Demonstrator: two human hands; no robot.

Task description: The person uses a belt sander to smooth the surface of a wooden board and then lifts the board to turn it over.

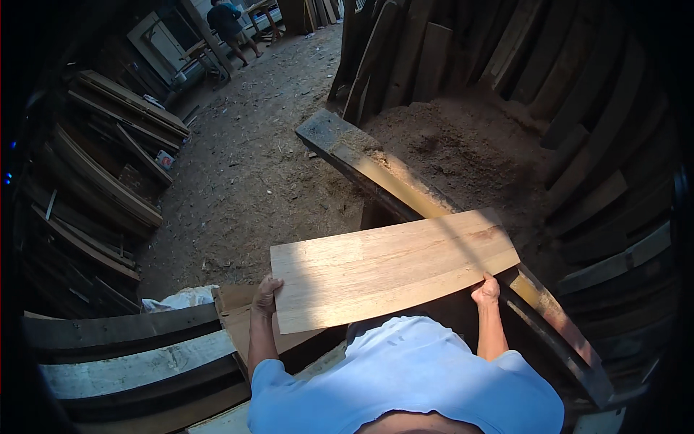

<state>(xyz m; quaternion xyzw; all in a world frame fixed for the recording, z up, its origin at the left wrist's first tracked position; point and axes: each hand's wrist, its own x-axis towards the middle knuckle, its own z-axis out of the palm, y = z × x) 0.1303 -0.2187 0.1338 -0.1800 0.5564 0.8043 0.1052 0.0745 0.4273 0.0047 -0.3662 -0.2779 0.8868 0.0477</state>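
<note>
The left hand (266, 293) has its fingers clamped on the left end of a wide wood board (390, 271). The right hand (487, 289) has its fingers clamped on the near edge, by the right corner. The board is light tan with wavy lines, part sunny, part shady. It is over a long beam (405, 184); I can't tell if they touch. Far off is a person (228, 30).
</note>
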